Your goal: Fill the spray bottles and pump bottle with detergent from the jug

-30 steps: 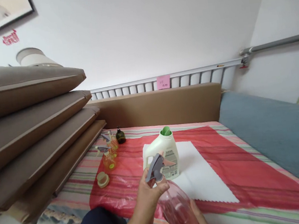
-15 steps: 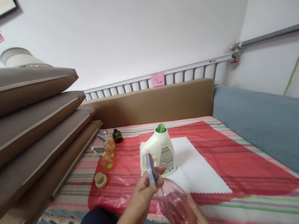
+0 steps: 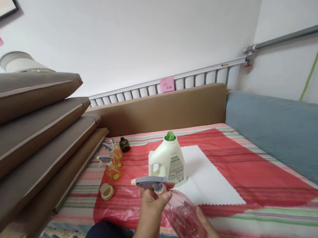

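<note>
Striped bedding spreads below the fingers. Nearest, the right hand has its fingers wrapped around the lower body of a tilted pink spray bottle; the left hand clamps its neck between thumb and fingers, beneath the grey trigger head. I'd brace the body gently and turn only the collar, square to the neck. Just beyond the fingertips stands a cream detergent jug; farther off, to their left, a dark pump bottle.

A home interior
Stacked cushions line the striped cloth's left edge; a radiator stands beyond its far edge.
</note>
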The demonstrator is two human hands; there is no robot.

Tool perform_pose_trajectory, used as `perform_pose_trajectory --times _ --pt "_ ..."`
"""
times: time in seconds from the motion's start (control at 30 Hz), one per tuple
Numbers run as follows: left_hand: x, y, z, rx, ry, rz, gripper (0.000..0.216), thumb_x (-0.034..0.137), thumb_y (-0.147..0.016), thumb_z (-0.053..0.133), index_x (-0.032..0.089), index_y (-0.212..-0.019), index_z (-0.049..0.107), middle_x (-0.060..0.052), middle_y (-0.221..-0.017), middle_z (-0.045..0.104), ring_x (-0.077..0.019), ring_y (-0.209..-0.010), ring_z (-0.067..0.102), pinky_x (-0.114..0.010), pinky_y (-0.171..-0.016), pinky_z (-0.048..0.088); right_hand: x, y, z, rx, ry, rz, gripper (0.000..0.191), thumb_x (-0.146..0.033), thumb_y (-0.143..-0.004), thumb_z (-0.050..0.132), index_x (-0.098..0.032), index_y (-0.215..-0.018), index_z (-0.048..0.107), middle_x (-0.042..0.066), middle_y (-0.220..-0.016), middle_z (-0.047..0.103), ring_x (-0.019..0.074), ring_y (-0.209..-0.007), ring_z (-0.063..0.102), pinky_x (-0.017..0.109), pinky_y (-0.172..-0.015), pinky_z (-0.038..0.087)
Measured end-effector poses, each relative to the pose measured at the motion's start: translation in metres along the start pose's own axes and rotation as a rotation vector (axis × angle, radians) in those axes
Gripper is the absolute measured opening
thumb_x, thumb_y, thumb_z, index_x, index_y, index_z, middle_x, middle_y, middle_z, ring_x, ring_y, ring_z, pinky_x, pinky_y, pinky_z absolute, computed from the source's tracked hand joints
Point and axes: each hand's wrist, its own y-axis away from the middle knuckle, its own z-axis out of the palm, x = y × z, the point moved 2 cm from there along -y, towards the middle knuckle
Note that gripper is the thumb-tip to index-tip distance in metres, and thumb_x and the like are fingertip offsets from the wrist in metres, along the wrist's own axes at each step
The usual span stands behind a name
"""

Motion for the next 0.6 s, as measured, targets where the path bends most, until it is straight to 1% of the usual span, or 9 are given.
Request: perform_pose_trajectory --times 0.03,0.1,0.17,0.27,0.33,0.4,0.47,0.57,0.6 --pt "0.000 0.000 -0.001 0.057 -0.021 0.023 0.024 0.031 -0.063 0.073 0.015 -0.080 0.070 -0.008 -0.089 0.067 -0.0259 -0.091 0.056 -0.034 -0.081 0.040 0.000 0.000 0.000 0.007 0.000 -0.006 0.050 -0.045 -0.064 0.074 -0.024 -0.106 0.055 0.006 -0.093 0.072 0.0249 -0.080 0.068 0.035 -0.061 0.050" --pt "0.002 0.000 0.000 0.126 -0.034 0.071 0.023 0.031 -0.064 0.071 0.015 -0.080 0.069 -0.009 -0.092 0.066 -0.0267 -0.094 0.056 -0.034 -0.082 0.041 0.001 -0.001 -0.001 0.009 0.001 -0.012 0.052 -0.045 -0.064 0.075 -0.024 -0.107 0.055 0.007 -0.095 0.072 0.0251 -0.080 0.068 0.035 -0.061 0.050" --pt "0.005 -0.001 0.001 0.133 0.018 0.106 0.021 0.031 -0.066 0.070 0.014 -0.079 0.068 -0.009 -0.091 0.066 -0.0264 -0.094 0.057 -0.036 -0.085 0.040 0.000 -0.001 -0.003 -0.005 -0.002 -0.003 0.053 -0.044 -0.063 0.076 -0.024 -0.107 0.054 0.007 -0.096 0.071 0.0259 -0.082 0.067 0.036 -0.063 0.050" --pt "0.013 -0.003 0.001 0.117 0.185 0.124 0.017 0.027 -0.070 0.067 0.016 -0.083 0.063 -0.006 -0.086 0.068 -0.0225 -0.089 0.060 -0.038 -0.089 0.038 -0.002 0.000 -0.004 -0.001 -0.005 0.020 0.051 -0.042 -0.062 0.076 -0.026 -0.106 0.055 0.004 -0.091 0.072 0.0257 -0.081 0.067 0.037 -0.064 0.050" --pt "0.020 -0.005 0.000 0.138 0.277 0.141 0.017 0.023 -0.070 0.067 0.019 -0.084 0.059 -0.002 -0.081 0.067 -0.0190 -0.083 0.060 -0.037 -0.089 0.038 -0.004 0.002 -0.005 0.013 -0.002 0.017 0.047 -0.042 -0.064 0.075 -0.028 -0.104 0.056 0.003 -0.089 0.072 0.0246 -0.079 0.068 0.036 -0.064 0.050" --pt "0.026 -0.005 -0.001 0.161 0.297 0.180 0.017 0.021 -0.069 0.068 0.020 -0.083 0.058 0.001 -0.076 0.066 -0.0165 -0.078 0.060 -0.034 -0.086 0.039 -0.004 0.003 -0.004 0.004 0.002 0.010 0.042 -0.042 -0.066 0.073 -0.026 -0.102 0.058 0.003 -0.090 0.072 0.0237 -0.079 0.068 0.036 -0.064 0.050" --pt "0.030 -0.004 0.001 0.131 0.246 0.195 0.014 0.022 -0.071 0.066 0.020 -0.080 0.057 0.001 -0.072 0.064 -0.0154 -0.074 0.058 -0.030 -0.079 0.041 -0.005 0.003 -0.004 -0.014 0.003 0.021 0.040 -0.042 -0.066 0.074 -0.025 -0.099 0.060 0.004 -0.092 0.072 0.0232 -0.080 0.067 0.035 -0.064 0.050" --pt "0.029 -0.001 0.007 -0.014 0.078 0.135 0.014 0.025 -0.070 0.067 0.017 -0.070 0.056 -0.001 -0.068 0.063 -0.0142 -0.065 0.055 -0.026 -0.064 0.040 -0.005 0.000 -0.007 -0.022 -0.001 0.049 0.041 -0.041 -0.063 0.076 -0.028 -0.099 0.062 0.003 -0.092 0.072 0.0240 -0.083 0.067 0.035 -0.064 0.050" --pt "0.028 -0.001 0.008 -0.036 0.036 0.132 0.015 0.026 -0.070 0.068 0.017 -0.067 0.056 -0.002 -0.068 0.063 -0.0143 -0.064 0.054 -0.025 -0.063 0.039 -0.005 -0.001 -0.009 -0.017 -0.003 0.061 0.041 -0.041 -0.062 0.076 -0.028 -0.099 0.062 0.003 -0.091 0.072 0.0241 -0.082 0.067 0.035 -0.064 0.051"
